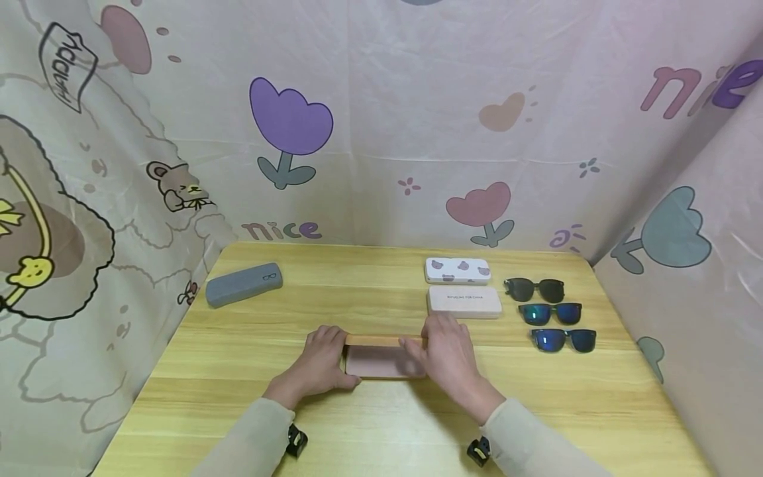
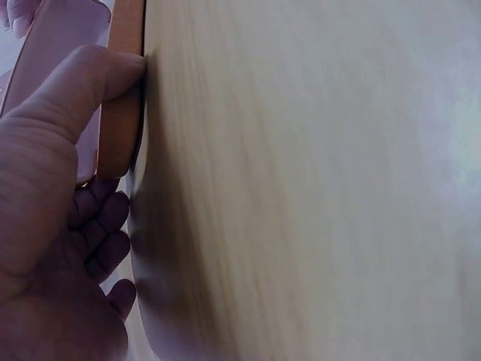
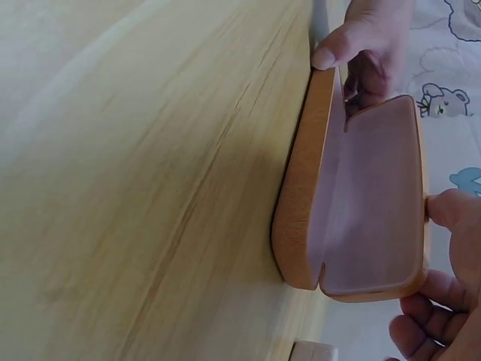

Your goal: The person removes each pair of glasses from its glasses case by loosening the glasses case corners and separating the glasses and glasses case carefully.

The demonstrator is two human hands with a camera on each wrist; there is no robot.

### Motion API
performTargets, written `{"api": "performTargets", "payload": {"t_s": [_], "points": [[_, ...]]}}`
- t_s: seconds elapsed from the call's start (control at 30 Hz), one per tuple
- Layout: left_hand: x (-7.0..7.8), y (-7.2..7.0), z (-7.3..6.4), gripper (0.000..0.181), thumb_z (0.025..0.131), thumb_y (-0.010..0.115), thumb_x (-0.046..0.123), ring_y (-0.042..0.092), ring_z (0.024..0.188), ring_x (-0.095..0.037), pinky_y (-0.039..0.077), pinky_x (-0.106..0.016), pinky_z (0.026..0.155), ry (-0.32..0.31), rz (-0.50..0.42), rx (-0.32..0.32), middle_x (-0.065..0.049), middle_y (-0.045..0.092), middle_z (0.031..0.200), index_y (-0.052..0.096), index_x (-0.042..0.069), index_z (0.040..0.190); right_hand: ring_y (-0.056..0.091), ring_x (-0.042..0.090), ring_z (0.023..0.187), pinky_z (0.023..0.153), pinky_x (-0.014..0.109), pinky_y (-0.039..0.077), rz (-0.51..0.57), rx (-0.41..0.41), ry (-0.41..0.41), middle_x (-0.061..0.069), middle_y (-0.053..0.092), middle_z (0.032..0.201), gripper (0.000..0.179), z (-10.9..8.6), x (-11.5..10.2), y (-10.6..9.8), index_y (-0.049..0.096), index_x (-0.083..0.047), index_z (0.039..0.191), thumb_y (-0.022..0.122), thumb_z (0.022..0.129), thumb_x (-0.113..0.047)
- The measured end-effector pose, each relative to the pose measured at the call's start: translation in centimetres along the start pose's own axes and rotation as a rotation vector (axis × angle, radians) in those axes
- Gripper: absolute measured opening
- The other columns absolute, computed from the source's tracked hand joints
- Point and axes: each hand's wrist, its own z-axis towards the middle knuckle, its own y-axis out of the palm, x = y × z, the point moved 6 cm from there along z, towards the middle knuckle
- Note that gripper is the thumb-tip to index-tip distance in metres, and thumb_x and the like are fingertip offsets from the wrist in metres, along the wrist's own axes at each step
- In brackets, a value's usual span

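In front of me an orange-brown glasses case (image 1: 375,340) stands on the table with its lid raised, and its pale pink lining shows in the right wrist view. My left hand (image 1: 322,368) grips the left end of the case's base. In the left wrist view, the left thumb (image 2: 98,75) presses the base's front wall and the fingers curl at its end. My right hand (image 1: 450,351) holds the raised lid (image 3: 376,203) near its right end, thumb on one side and fingers curled at the corner.
A grey glasses case (image 1: 244,285) lies at the back left of the wooden table (image 1: 381,430). Behind my right hand are a white case with bear prints (image 1: 457,270) and a cream case with lettering (image 1: 465,301). Sunglasses (image 1: 550,314) form a column at the right.
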Motion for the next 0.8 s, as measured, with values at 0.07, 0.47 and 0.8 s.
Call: {"api": "performTargets", "payload": {"t_s": [0.07, 0.47, 0.8], "points": [[0.02, -0.03, 0.01, 0.087, 0.075, 0.087, 0.048, 0.048, 0.132, -0.037, 0.032, -0.059, 0.117, 0.002, -0.001, 0.005, -0.014, 0.059, 0.133, 0.056, -0.006, 0.136, 0.042, 0.015, 0.077, 0.069, 0.030, 0.033, -0.002, 0.004, -0.004, -0.003, 0.052, 0.084, 0.046, -0.07, 0.02, -0.02, 0.057, -0.015, 0.081, 0.082, 0.087, -0.054], [0.13, -0.15, 0.02, 0.086, 0.074, 0.087, 0.048, 0.048, 0.132, -0.037, 0.032, -0.059, 0.117, 0.004, -0.013, 0.010, -0.014, 0.060, 0.134, 0.057, -0.004, 0.136, 0.043, 0.016, 0.080, 0.070, 0.031, 0.033, -0.020, 0.022, -0.024, -0.002, 0.054, 0.087, 0.046, -0.31, 0.12, 0.09, 0.057, -0.015, 0.081, 0.083, 0.086, -0.054], [0.05, -0.06, -0.02, 0.087, 0.075, 0.088, 0.049, 0.048, 0.133, -0.037, 0.033, -0.059, 0.117, 0.004, -0.008, 0.009, -0.014, 0.060, 0.135, 0.057, -0.004, 0.137, 0.042, 0.016, 0.079, 0.069, 0.031, 0.031, -0.036, 0.028, -0.039, -0.003, 0.053, 0.084, 0.047, -0.61, 0.03, 0.08, 0.058, -0.016, 0.079, 0.083, 0.085, -0.054]]}}
